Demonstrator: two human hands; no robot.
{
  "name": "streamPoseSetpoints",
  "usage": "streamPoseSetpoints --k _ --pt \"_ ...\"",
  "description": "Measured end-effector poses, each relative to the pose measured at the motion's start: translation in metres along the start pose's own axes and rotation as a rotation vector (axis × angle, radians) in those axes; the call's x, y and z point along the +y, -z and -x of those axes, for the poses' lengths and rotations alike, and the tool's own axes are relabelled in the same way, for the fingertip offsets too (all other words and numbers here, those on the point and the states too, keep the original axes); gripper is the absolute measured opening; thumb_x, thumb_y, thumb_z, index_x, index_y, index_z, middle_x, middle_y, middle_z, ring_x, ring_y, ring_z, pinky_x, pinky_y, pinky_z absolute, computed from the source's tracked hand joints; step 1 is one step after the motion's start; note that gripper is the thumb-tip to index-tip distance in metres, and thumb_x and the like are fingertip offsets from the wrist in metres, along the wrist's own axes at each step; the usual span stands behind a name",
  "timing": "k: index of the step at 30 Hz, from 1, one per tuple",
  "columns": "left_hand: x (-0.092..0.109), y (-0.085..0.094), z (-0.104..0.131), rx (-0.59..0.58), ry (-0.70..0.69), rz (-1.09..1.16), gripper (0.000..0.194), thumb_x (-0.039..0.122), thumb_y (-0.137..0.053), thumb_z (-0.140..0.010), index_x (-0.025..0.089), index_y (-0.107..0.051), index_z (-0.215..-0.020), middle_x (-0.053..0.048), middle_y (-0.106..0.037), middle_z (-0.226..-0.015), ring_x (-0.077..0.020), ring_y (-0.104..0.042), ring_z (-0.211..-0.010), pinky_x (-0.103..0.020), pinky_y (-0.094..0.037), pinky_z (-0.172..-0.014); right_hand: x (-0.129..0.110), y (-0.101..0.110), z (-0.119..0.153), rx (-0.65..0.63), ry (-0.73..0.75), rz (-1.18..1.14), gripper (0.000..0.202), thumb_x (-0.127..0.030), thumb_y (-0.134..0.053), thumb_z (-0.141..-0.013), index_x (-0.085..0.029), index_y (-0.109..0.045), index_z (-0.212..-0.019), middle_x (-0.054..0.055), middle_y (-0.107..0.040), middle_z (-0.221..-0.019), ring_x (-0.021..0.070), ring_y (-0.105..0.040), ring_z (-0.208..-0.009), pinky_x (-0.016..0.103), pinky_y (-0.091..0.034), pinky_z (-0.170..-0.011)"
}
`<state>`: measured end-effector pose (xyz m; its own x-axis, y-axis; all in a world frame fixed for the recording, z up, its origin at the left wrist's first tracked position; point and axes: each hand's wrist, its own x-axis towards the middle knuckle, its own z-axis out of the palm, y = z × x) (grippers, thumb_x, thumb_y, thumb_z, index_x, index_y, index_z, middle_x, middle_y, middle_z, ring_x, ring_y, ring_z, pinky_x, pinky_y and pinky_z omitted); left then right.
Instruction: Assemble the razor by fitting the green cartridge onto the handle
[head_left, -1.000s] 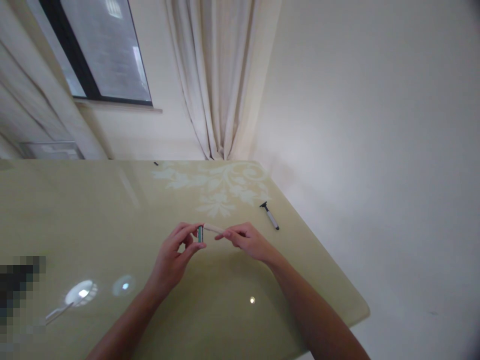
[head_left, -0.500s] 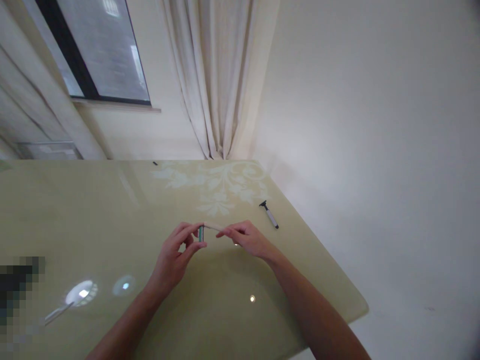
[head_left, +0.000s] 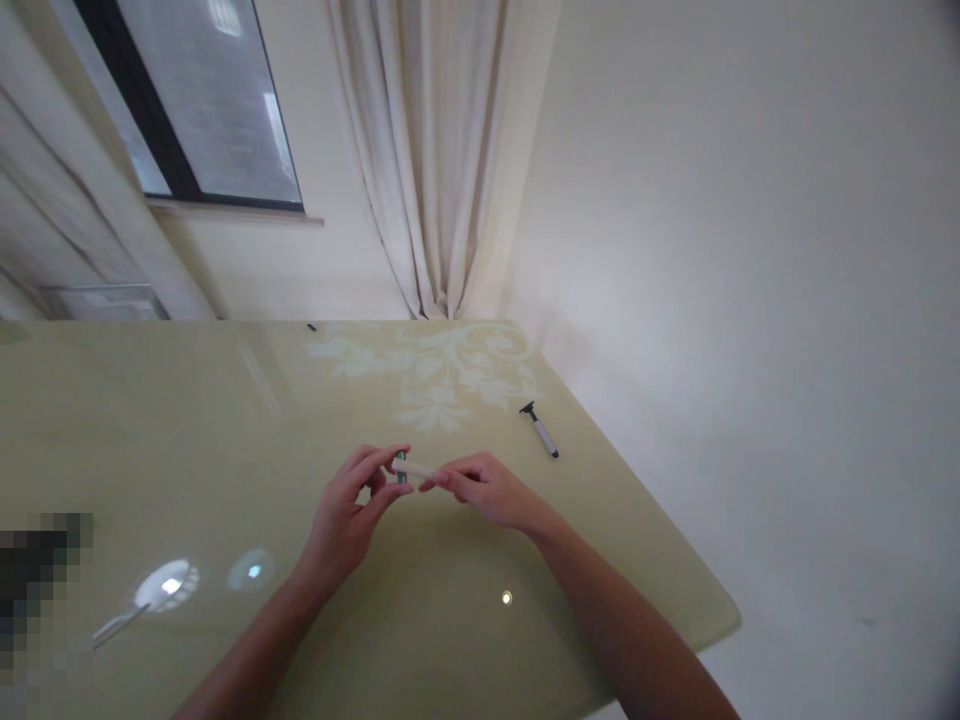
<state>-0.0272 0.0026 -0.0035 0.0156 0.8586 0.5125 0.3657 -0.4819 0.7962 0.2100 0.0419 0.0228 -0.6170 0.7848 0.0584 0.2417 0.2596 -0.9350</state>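
Your left hand (head_left: 341,510) grips the green piece (head_left: 401,479) by its two ends: thumb at the lower end, fingers at the upper end. The piece stands on end between them, and the gap is narrow, set to its length. Your right hand (head_left: 491,490) pinches the stick (head_left: 418,470), pale in colour, between thumb and fingers near its right end. The stick extends leftward from your right fingers, and its free tip lies across the face of the piece, between the left thumb and fingers. You cannot tell from this view how firmly the tip bears on it. Both sets of fingers are above the tabletop (head_left: 420,630), side by side and close together, but apart.

The razor (head_left: 541,432) lies on the tabletop beyond your right fingers and to their right, near the side edge. Its head points away from you; its grey handle points back toward you. A floral pattern (head_left: 435,412) lies directly beyond your fingers. Farther off, to the left of your left fingers, a small dark object (head_left: 312,327) sits by the far edge.
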Motion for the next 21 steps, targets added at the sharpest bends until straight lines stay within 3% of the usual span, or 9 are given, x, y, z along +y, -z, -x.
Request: streamPoseSetpoints --k 3,7,12,17,21 --pt "0.0005 0.0002 -0.0003 0.005 -0.009 0.007 0.031 0.03 -0.073 -0.09 0.026 -0.075 -0.12 0.001 -0.061 -0.087 -0.0125 -0.057 -0.07 -0.025 -0.049 -0.068 -0.0001 0.0018 0.0005 0.068 -0.006 0.024 0.057 -0.062 -0.054 -0.101 -0.014 -0.083 -0.11 -0.004 -0.04 -0.061 0.0098 -0.034 -0.057 0.025 -0.024 -0.054" --pt "0.0015 -0.0002 -0.0007 0.006 -0.014 0.006 0.03 0.029 -0.073 -0.09 0.026 -0.075 -0.121 0.001 -0.061 -0.088 -0.0119 -0.056 -0.069 -0.025 -0.049 -0.068 0.0009 0.0026 0.0011 -0.034 -0.013 -0.017 0.053 -0.061 -0.056 -0.101 -0.017 -0.083 -0.113 -0.004 -0.041 -0.061 0.0098 -0.034 -0.056 0.025 -0.024 -0.054" --pt "0.0034 -0.0005 -0.002 0.006 -0.027 0.001 0.03 0.028 -0.073 -0.09 0.025 -0.075 -0.12 0.002 -0.061 -0.087 -0.0118 -0.057 -0.069 -0.024 -0.048 -0.067 0.0028 0.0048 0.0009 0.04 -0.018 0.014 0.057 -0.062 -0.054 -0.101 -0.014 -0.083 -0.111 -0.004 -0.039 -0.061 0.0099 -0.033 -0.056 0.025 -0.024 -0.054" --pt "0.0034 -0.0011 -0.002 0.013 -0.022 -0.003 0.03 0.029 -0.073 -0.09 0.025 -0.075 -0.12 0.001 -0.062 -0.087 -0.0116 -0.056 -0.067 -0.024 -0.049 -0.066 0.002 0.004 0.001 -0.05 -0.017 0.0 0.053 -0.06 -0.056 -0.101 -0.016 -0.083 -0.114 -0.004 -0.044 -0.062 0.0095 -0.036 -0.056 0.025 -0.025 -0.054" --pt "0.0019 -0.0019 -0.0009 0.007 -0.027 0.014 0.029 0.029 -0.074 -0.089 0.026 -0.075 -0.118 0.001 -0.062 -0.088 -0.0116 -0.057 -0.068 -0.024 -0.049 -0.066 0.0021 0.0049 0.0006 0.036 -0.013 0.034 0.055 -0.06 -0.054 -0.102 -0.015 -0.083 -0.112 -0.004 -0.041 -0.061 0.0097 -0.035 -0.056 0.025 -0.024 -0.054"
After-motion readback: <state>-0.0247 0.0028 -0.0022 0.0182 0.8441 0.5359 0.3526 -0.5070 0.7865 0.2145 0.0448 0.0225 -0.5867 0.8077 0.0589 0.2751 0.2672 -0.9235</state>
